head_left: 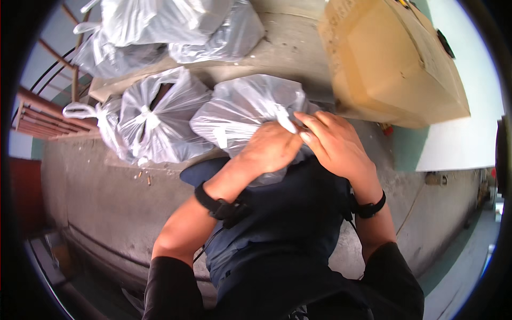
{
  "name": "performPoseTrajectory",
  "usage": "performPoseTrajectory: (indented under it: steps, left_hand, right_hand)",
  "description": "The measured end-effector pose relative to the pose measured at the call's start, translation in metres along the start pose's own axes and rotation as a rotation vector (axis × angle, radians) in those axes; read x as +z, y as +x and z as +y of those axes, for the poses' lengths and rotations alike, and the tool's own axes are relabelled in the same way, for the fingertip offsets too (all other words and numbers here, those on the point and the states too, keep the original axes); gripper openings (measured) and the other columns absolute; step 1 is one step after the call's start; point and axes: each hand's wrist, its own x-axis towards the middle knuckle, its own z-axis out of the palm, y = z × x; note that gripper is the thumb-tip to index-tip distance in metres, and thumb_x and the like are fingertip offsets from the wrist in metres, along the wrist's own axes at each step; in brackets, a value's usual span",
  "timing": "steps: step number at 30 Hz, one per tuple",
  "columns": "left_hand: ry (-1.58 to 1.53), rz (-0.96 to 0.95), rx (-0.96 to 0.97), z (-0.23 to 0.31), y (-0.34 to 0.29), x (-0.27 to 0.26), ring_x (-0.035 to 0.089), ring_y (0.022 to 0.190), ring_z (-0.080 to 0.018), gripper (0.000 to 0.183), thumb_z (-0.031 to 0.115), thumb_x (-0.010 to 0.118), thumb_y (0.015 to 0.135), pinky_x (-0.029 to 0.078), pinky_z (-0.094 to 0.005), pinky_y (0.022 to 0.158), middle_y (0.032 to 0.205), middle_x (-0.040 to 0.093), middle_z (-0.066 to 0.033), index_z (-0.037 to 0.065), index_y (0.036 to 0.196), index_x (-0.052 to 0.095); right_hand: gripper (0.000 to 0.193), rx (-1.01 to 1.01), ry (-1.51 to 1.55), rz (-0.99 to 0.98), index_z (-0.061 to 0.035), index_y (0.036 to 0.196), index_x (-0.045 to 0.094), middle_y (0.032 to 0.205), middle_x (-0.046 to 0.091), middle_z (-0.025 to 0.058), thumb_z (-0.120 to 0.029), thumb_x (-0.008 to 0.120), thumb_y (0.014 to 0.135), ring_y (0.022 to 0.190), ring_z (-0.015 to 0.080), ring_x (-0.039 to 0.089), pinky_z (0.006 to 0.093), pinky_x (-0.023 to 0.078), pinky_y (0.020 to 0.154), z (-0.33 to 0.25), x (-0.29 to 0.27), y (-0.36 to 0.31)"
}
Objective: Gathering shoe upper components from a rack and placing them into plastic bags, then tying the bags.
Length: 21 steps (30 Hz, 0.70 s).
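A whitish translucent plastic bag (250,93), full and bulging, stands right in front of me, its top gathered into a twisted neck. My left hand (273,146) is closed at that neck, its fingers curled and partly hidden behind its back. From the right, my right hand (334,141) meets it, thumb and fingers pinching the plastic by the neck. A white twist of the bag sticks up between the two hands. Just to the left sits another bag (152,120) of the same plastic, its top tied in a knot.
More filled plastic bags (160,24) are piled on a higher step at the back left. A large cardboard box (394,64) stands at the back right by the wall. Rusty railings (53,114) run along the left. Small litter (145,177) lies on the concrete floor.
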Motion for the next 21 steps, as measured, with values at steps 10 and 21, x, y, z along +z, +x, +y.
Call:
performPoseTrajectory:
  steps: [10, 21]
  left_hand:
    - [-0.267, -0.066, -0.143, -0.004, -0.001, 0.000, 0.062, 0.087, -0.0318, 0.021, 0.016, 0.050, 0.101, 0.048, -0.0391, 0.079, 0.088, 0.063, -0.0170, -0.001, 0.096, 0.063]
    - [0.178, -0.081, 0.002, 0.026, 0.006, -0.012, 0.060, 0.088, -0.0366, 0.015, 0.002, 0.065, 0.077, 0.051, -0.0431, 0.075, 0.088, 0.057, -0.0144, 0.002, 0.091, 0.059]
  right_hand:
    - [0.025, 0.268, 0.143, -0.021, -0.0066, 0.078, 0.055, 0.071, 0.062, 0.0115, -0.024, 0.063, 0.094, 0.063, 0.0331, 0.063, 0.0421, 0.048, 0.054, -0.029, 0.028, -0.050]
    - [0.022, 0.402, 0.365, -0.152, -0.0065, 0.088, 0.064, 0.082, 0.065, 0.0150, -0.027, 0.058, 0.096, 0.080, 0.0378, 0.063, 0.0457, 0.049, 0.068, 0.010, 0.054, -0.046]
